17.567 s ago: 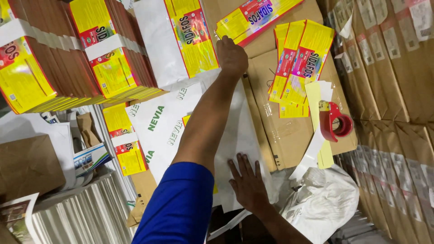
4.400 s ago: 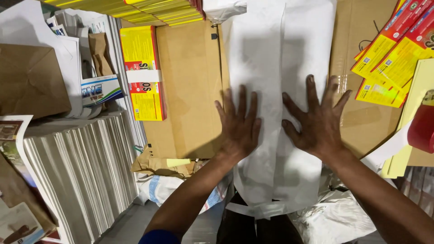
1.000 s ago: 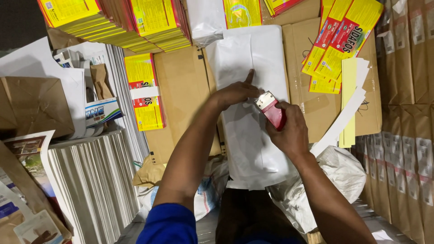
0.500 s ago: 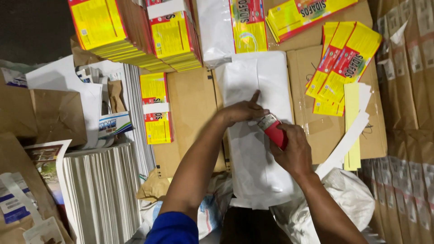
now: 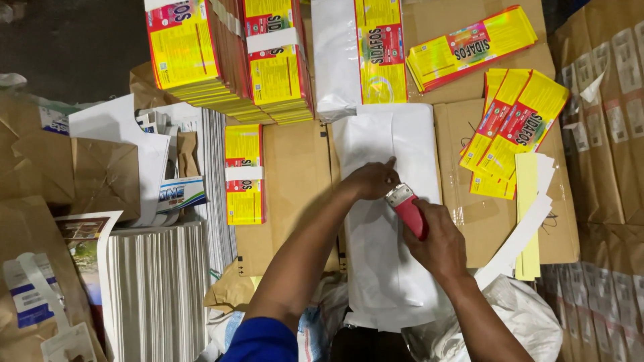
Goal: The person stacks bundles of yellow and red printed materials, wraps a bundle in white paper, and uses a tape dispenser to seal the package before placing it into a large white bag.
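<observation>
A long bundle wrapped in white paper point(image 5: 389, 268) lies on brown cardboard in the middle of the view. My left hand point(image 5: 370, 179) presses down on the upper part of the wrapper, one finger stretched out. My right hand point(image 5: 436, 238) grips a red tape dispenser point(image 5: 409, 210), whose metal head touches the wrapper just right of my left hand.
Banded stacks of yellow-and-red printed cartons point(image 5: 231, 57) stand at the top, with loose flat cartons point(image 5: 513, 131) and paper strips point(image 5: 526, 214) on the right. A white sheet stack point(image 5: 157, 288) and brown paper point(image 5: 74, 167) lie on the left. A white sack point(image 5: 516, 322) sits at the lower right.
Both hands stay on the white bundle with the tape dispenser. The dispenser has slid a little lower along the wrapper, and the view has tilted to show more of the stacks above.
</observation>
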